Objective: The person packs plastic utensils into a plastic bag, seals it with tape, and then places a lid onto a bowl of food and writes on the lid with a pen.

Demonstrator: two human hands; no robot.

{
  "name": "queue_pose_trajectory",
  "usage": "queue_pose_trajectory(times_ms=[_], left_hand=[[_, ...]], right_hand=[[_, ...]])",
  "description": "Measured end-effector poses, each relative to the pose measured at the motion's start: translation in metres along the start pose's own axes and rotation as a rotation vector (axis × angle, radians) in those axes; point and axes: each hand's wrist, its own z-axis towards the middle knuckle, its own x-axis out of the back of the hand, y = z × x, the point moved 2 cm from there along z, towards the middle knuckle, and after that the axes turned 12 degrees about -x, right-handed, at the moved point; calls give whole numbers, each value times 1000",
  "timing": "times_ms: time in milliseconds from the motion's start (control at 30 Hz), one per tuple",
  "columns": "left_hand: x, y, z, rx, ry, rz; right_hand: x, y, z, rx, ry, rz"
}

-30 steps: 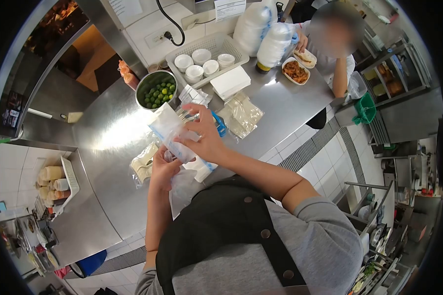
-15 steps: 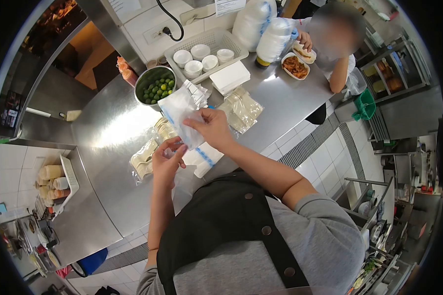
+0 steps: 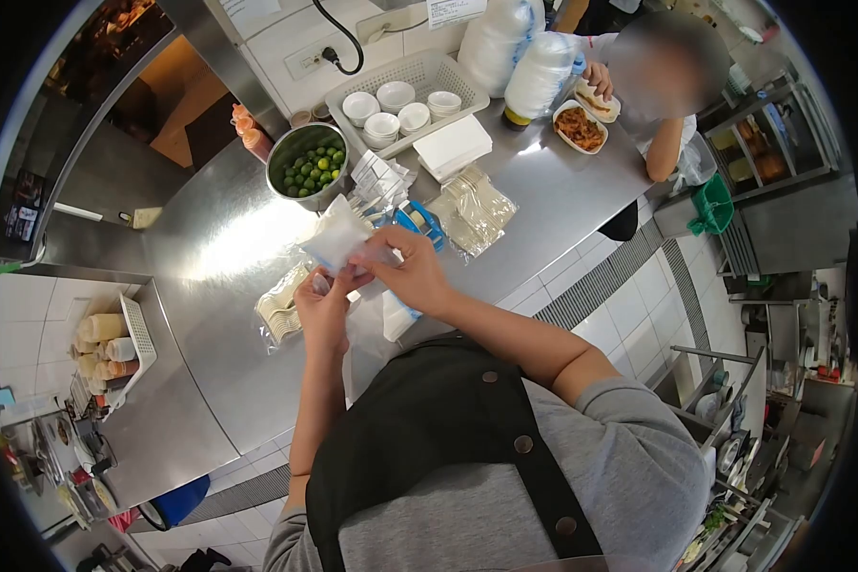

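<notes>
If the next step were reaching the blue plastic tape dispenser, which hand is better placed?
Probably the right hand: it is nearer the blue plastic tape dispenser, while the left hand is farther off. Both hands hold the translucent white plastic bag.

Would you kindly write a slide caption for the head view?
Left hand and right hand hold a plastic packet near a bowl of green fruit on a steel counter.

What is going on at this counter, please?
The person's left hand and right hand hold a whitish, partly see-through plastic packet over the steel counter; its contents cannot be made out. Beyond the hands stands a bowl of green fruit. Farther along, a co-worker's hand is near some orange-brown food.
</notes>
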Motion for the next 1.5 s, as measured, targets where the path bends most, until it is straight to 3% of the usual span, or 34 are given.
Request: queue_pose_trajectory(times_ms=[133, 300, 567, 667, 800, 900, 1000, 1133, 1267, 1500], left_hand=[[-3, 7, -2, 14, 2, -21], [-5, 12, -3, 58, -15, -66], [1, 11, -1, 158, -58, -217], [8, 4, 2, 148, -35, -208], [33, -21, 8, 186, 31, -192], [45, -20, 6, 225, 81, -122], [60, -35, 4, 239, 82, -149], [67, -35, 2, 215, 47, -194], [66, -29, -3, 200, 70, -188], [65, -37, -5, 211, 80, -213]], right_hand=[[-4, -3, 4, -5, 53, 97], [5, 2, 16, 84, -40, -250], [13, 3, 27, 25, -106, -392], [27, 9, 38, -138, -65, -324], [83, 47, 65, -75, 194, -397], [127, 83, 67, -206, 108, -825], [132, 110, 55, -761, -132, -539], [107, 115, 44, -864, -81, -296], [103, 132, 52, -1010, -67, -321], [101, 135, 49, -1005, 9, -33]])
